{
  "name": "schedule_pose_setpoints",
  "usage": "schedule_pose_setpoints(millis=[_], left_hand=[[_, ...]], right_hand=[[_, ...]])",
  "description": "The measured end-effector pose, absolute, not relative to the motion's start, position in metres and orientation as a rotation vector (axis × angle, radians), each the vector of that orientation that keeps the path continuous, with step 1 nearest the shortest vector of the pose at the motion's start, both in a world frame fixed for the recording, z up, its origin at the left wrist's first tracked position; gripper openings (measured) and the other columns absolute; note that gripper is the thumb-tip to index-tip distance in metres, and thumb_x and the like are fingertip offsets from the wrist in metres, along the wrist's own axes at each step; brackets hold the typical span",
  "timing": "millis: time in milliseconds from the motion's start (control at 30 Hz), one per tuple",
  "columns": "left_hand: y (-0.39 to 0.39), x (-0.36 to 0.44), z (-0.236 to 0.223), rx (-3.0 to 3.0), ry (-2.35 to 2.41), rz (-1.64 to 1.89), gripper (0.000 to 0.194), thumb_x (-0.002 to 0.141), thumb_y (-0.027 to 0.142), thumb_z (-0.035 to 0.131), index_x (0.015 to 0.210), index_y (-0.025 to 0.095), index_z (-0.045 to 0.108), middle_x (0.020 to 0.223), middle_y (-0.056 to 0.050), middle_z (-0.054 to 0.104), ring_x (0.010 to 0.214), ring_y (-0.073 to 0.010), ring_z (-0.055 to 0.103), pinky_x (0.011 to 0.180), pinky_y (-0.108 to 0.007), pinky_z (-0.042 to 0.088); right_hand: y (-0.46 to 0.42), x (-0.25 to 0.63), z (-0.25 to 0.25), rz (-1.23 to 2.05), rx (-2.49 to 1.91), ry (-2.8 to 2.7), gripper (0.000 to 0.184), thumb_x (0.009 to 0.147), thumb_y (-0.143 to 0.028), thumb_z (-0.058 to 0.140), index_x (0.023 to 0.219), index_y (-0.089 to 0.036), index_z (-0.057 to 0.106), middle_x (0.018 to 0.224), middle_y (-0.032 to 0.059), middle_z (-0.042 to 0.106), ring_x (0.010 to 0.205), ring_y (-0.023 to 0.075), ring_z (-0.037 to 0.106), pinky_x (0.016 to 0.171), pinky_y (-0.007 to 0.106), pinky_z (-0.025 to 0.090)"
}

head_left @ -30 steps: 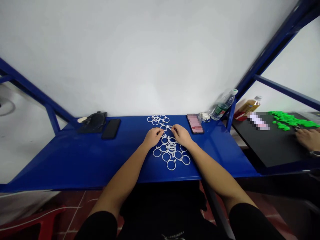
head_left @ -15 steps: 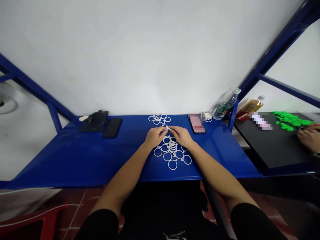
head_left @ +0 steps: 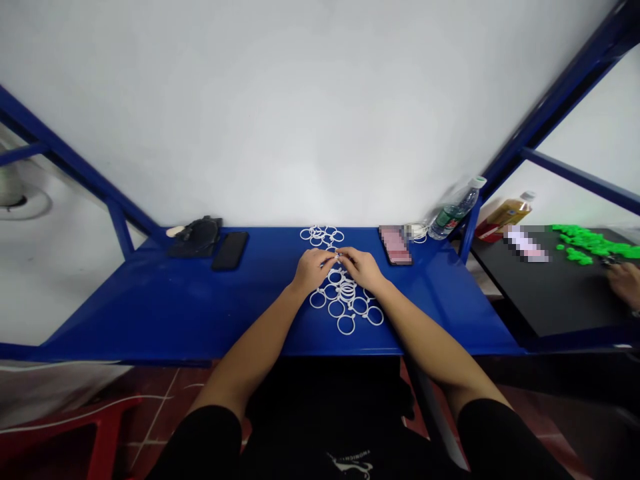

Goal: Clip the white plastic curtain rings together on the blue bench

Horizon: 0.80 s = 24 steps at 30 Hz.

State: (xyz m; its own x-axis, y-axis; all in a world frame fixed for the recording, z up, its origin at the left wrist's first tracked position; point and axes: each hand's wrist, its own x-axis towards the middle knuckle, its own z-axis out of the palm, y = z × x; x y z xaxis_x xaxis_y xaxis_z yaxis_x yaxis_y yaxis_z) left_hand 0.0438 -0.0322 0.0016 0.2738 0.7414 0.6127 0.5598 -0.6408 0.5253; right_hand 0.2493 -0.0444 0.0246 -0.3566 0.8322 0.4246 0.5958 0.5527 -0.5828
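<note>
Several white plastic rings [head_left: 346,303] lie joined in a spread on the blue table [head_left: 175,313], between my forearms. A smaller cluster of white rings [head_left: 321,235] sits farther back near the wall. My left hand [head_left: 311,269] and my right hand [head_left: 363,267] meet above the spread, fingertips pinched together on a small white ring piece [head_left: 337,253]. Both hands are closed around it.
A black phone [head_left: 229,250] and a dark bundle [head_left: 196,236] lie at back left. A pink phone [head_left: 395,244], a clear water bottle [head_left: 454,209] and a yellow bottle [head_left: 505,213] stand at right. On the adjacent black table [head_left: 545,293] are green pieces [head_left: 590,243] and another person's hand [head_left: 626,281].
My hands have stayed pinched together over the rings, shifting slightly. The view has tilted a little. The other person's hand at far right has drawn toward the frame edge.
</note>
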Motion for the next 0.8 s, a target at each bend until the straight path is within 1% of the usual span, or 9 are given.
schedule_pose_setpoints(millis=[133, 267, 467, 567, 667, 800], left_hand=[[-0.033, 0.046, 0.007, 2.365, 1.123, 1.342, 0.020, 0.101, 0.036, 0.061, 0.097, 0.024, 0.077, 0.099, -0.006, 0.079, 0.095, -0.0224, 0.070, 0.093, -0.041, 0.051], [-0.033, 0.046, 0.010, 2.350, 1.149, 1.352, 0.021, 0.100, 0.037, 0.061, 0.096, 0.024, 0.077, 0.101, -0.007, 0.078, 0.099, -0.0232, 0.069, 0.096, -0.043, 0.051], [-0.027, 0.037, 0.008, 2.256, 1.174, 1.442, 0.019, 0.097, 0.035, 0.065, 0.087, 0.024, 0.077, 0.094, -0.006, 0.078, 0.090, -0.0216, 0.069, 0.090, -0.041, 0.053], [-0.023, 0.032, 0.007, 2.245, 1.224, 1.450, 0.019, 0.095, 0.034, 0.066, 0.083, 0.023, 0.076, 0.090, -0.006, 0.078, 0.087, -0.0213, 0.068, 0.087, -0.040, 0.054], [-0.022, 0.031, 0.007, 2.261, 1.251, 1.417, 0.020, 0.094, 0.033, 0.065, 0.080, 0.023, 0.075, 0.086, -0.005, 0.077, 0.083, -0.0204, 0.068, 0.084, -0.038, 0.054], [-0.024, 0.033, 0.007, 2.236, 1.190, 1.495, 0.014, 0.091, 0.029, 0.065, 0.080, 0.023, 0.072, 0.083, -0.005, 0.076, 0.081, -0.0192, 0.068, 0.081, -0.036, 0.054]], right_hand=[[-0.043, 0.247, 0.027, 0.421, -1.085, -2.101, 0.026, 0.105, -0.029, 0.052, 0.121, -0.022, 0.071, 0.104, 0.0055, 0.080, 0.087, 0.0194, 0.074, 0.078, 0.029, 0.054], [-0.044, 0.246, 0.035, 0.381, -1.167, -2.127, 0.024, 0.103, -0.027, 0.054, 0.119, -0.024, 0.071, 0.101, 0.0049, 0.080, 0.084, 0.0196, 0.074, 0.075, 0.028, 0.052], [-0.033, 0.231, 0.048, 0.410, -1.267, -2.169, 0.018, 0.100, -0.023, 0.059, 0.112, -0.025, 0.073, 0.085, 0.0007, 0.078, 0.071, 0.0183, 0.070, 0.068, 0.027, 0.049], [-0.029, 0.219, 0.043, 0.473, -1.279, -2.106, 0.017, 0.099, -0.022, 0.059, 0.109, -0.025, 0.073, 0.084, 0.0001, 0.078, 0.071, 0.0175, 0.070, 0.068, 0.026, 0.049], [-0.029, 0.214, 0.031, 0.510, -1.275, -2.030, 0.020, 0.100, -0.022, 0.056, 0.111, -0.024, 0.072, 0.085, 0.0007, 0.077, 0.075, 0.0177, 0.070, 0.071, 0.027, 0.051], [-0.025, 0.224, 0.020, 0.513, -1.219, -2.015, 0.021, 0.101, -0.031, 0.059, 0.114, -0.022, 0.073, 0.090, 0.0027, 0.078, 0.076, 0.0178, 0.070, 0.074, 0.028, 0.053]])
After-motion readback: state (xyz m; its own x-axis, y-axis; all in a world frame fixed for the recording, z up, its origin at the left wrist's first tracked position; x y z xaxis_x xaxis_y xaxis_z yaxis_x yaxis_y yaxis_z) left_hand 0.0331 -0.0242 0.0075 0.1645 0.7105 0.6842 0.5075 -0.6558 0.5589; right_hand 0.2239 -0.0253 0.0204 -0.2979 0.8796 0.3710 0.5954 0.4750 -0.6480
